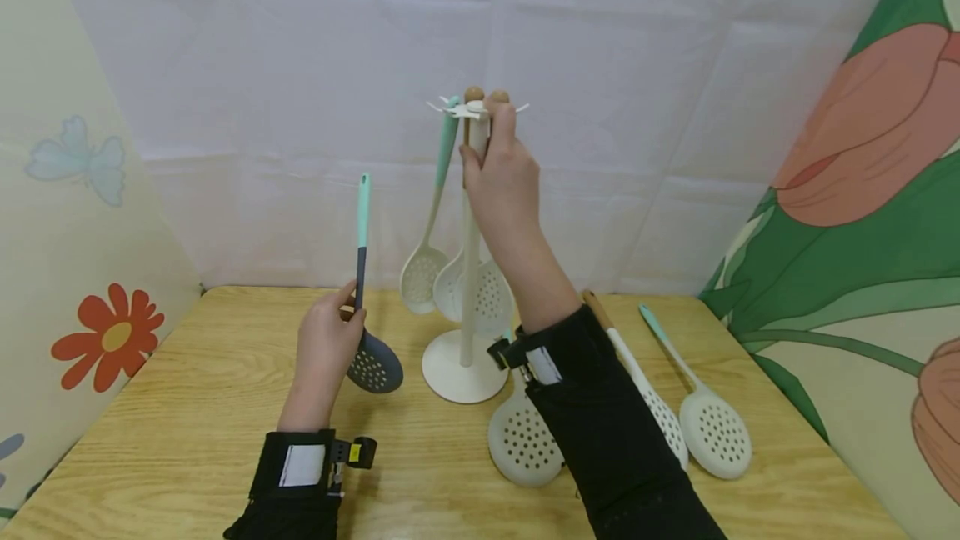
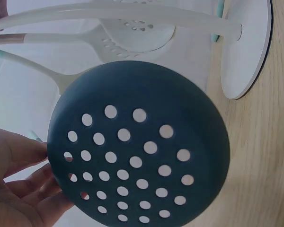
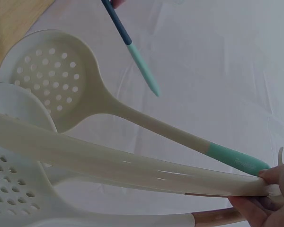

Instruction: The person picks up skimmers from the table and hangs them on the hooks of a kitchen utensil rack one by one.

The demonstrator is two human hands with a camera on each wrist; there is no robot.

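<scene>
Dark grey with a mint-green handle tip, the slotted spoon [image 1: 367, 307] stands upright in the left hand [image 1: 326, 348], whose fingers and thumb are curled round the lower part of its handle just above the perforated bowl. The bowl hangs just above the wooden surface [image 1: 187, 407], a little to the left of the stand's round base. In the left wrist view that bowl [image 2: 137, 146] fills most of the frame, with fingertips [image 2: 23, 189] showing behind its edge.

The right hand [image 1: 498, 177] is raised to the top of the white stand [image 1: 468, 290], fingers closed round the wooden-ended handle of a cream skimmer [image 1: 487, 294] up at the hooks (the exact hook is hidden by the fingers). From the right wrist, fingertips [image 3: 270, 198] pinch at the handle ends beside the stand's pole.

Two more cream spoons hang from the stand; one with a mint handle [image 1: 423, 273] is on its left side.

Three cream slotted spoons lie on the surface to the right of the stand: one [image 1: 521, 440] partly under the right sleeve, one with a wooden handle [image 1: 645, 394], and one with a mint handle [image 1: 712, 427] nearest the edge.
</scene>
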